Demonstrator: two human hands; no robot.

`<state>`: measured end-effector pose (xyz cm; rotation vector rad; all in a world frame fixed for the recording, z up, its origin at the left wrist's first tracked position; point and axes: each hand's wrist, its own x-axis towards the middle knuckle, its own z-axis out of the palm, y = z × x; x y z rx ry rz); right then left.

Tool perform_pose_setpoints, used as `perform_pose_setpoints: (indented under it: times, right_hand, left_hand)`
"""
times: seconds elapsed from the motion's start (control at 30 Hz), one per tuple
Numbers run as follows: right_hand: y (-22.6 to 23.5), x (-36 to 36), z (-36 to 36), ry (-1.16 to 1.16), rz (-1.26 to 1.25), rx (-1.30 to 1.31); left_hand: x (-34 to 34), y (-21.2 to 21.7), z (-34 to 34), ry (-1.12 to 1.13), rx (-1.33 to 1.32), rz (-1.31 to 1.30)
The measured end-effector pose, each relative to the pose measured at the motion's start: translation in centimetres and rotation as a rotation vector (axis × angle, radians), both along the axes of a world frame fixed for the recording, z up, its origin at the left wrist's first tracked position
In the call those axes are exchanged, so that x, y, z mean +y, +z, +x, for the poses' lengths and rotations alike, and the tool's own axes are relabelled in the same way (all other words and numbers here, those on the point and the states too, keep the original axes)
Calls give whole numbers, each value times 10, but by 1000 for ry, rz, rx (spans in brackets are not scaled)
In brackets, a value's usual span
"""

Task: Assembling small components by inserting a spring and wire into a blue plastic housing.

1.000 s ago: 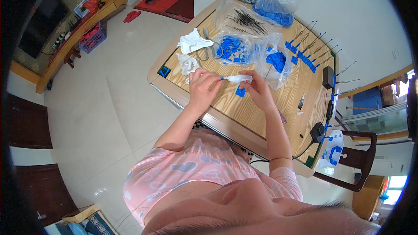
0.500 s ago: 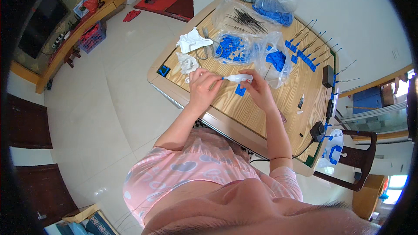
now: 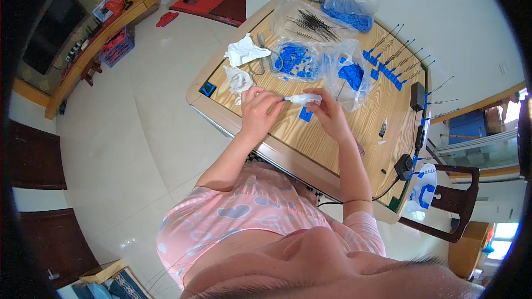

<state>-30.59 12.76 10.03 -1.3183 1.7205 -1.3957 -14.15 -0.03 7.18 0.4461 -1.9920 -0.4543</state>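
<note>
The left hand (image 3: 258,112) has its thumb and fingers drawn together in a pinch, with a small blue tip (image 3: 285,99) showing at the fingertips. Whether that tip is a loose piece or part of the bottle is too small to tell. The right hand (image 3: 328,114) grips a white squeeze bottle (image 3: 303,99) between thumb and fingers, held nearly level, its narrow end pointing left at the blue tip. Both hands are over the near part of the wood-grain table (image 3: 327,152). Just below the bottle lies a flat blue piece (image 3: 306,114) on the tabletop.

Farther back, 2 clear plastic bags sit side by side: a bag of small blue pieces (image 3: 299,61) and, to its right, a bag of larger blue parts (image 3: 350,73). Behind them, dark coil springs (image 3: 316,25) lie in a heap on clear plastic. To the left are 2 crumpled white cloths, the upper cloth (image 3: 245,51) beside a grey looped object (image 3: 277,62). Along the right edge, springs with blue tips stick out from a row of blue blocks (image 3: 383,72), near a black box (image 3: 417,98).
</note>
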Motion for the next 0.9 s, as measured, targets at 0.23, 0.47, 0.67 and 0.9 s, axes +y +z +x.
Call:
perform_pose_setpoints:
  times: [0.23,0.47,0.67,0.9]
  right_hand:
    - [-5,0,-3,4,-36,8]
    - [-2,0,-3,-1,-14,36]
    - [-4,0,-3,4,-50,18]
    - [-3,0,-3,14,-45,20]
  left_hand:
    - [0,1,0,-12,-13,14]
    - [0,-1,-1,-2,-16,5]
    - [0,0,-1,-7,-18,8]
    - [1,-1,-1,-9,-19,11]
